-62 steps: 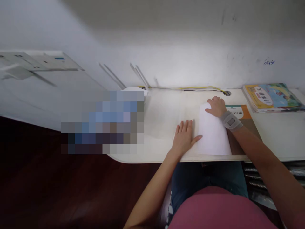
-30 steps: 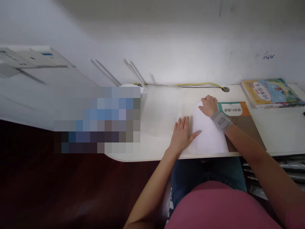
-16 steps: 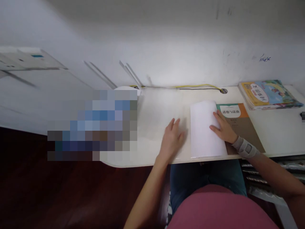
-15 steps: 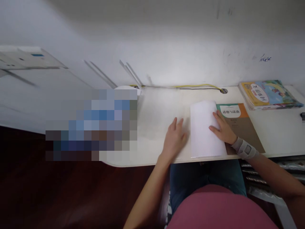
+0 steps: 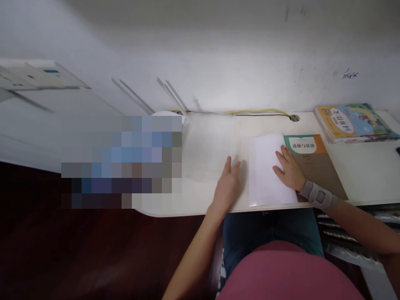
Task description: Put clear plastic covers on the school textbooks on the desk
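Observation:
A textbook (image 5: 321, 175) with a brown, green and orange cover lies flat on the white desk (image 5: 178, 204). A white sheet (image 5: 265, 179) covers its left part and reaches out past it. Shiny clear plastic seems to edge the sheet at its left and bottom. My right hand (image 5: 290, 171), with a grey band on the wrist, rests with fingers spread on the sheet's right edge, beside the printed title. To the left of the sheet, my left hand (image 5: 229, 185) holds nothing, its fingers stretched out just over the desk. A faint clear sheet (image 5: 208, 146) lies beyond it.
A stack of books (image 5: 356, 121) stands at the back right against the wall. A yellow cable (image 5: 256, 111) runs along the wall into a desk hole (image 5: 294, 118). The left end of the desk is blurred out. Wall sockets (image 5: 31, 76) are at far left.
My right hand has slid slightly left and down on the white sheet. My left hand has barely moved, its fingers a little lower. The sheet's plastic edge shows more clearly.

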The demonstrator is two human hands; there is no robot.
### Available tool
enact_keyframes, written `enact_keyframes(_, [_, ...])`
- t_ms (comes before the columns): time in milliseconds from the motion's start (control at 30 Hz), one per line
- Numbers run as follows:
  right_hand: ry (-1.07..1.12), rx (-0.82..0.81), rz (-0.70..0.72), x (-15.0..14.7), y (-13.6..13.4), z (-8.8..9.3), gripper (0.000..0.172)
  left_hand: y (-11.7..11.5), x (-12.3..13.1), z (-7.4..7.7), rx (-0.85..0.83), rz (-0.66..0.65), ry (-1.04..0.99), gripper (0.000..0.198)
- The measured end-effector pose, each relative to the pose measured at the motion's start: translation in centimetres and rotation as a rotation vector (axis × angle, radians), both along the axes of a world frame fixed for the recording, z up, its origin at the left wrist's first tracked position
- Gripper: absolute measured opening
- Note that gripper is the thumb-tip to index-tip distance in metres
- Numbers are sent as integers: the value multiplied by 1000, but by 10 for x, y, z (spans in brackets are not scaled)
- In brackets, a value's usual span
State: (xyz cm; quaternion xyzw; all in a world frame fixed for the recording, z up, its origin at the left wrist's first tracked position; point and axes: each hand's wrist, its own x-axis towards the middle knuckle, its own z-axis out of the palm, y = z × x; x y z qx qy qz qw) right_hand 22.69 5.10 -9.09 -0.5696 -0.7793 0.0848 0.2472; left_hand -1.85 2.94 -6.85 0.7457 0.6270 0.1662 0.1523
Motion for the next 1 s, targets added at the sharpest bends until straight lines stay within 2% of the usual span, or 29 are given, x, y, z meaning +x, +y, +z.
enact_keyframes(133, [-15,-73,-74,-3,8,0,58,1,-9,-1,72,44,-93,51])
enact_keyframes(233, [17,-65,-125,-3,12,-1,58,5,-20,0,106,91,-181,42])
enact_keyframes(400, [42,-50,-168,-3,13,-4,56,8,-39,11,0,237,-358,44])
enact_keyframes(533, [99,-48,-127,-4,14,-3,57,5,-46,13,-41,315,-503,40])
enact_keyframes(633, [175,-52,-45,-2,14,-1,62,1,-41,9,-61,267,-590,52])
enact_keyframes(733, [219,-74,16,1,13,0,63,-2,-27,5,11,143,-445,70])
enact_keyframes(833, [172,-95,51,1,11,0,66,-4,-10,2,79,44,-200,73])
enact_keyframes(900, [89,-86,52,-2,9,1,70,-3,-2,0,96,34,-97,70])
enact_keyframes(1000, [-13,-66,46,-8,7,3,72,2,-5,-1,129,62,-93,67])
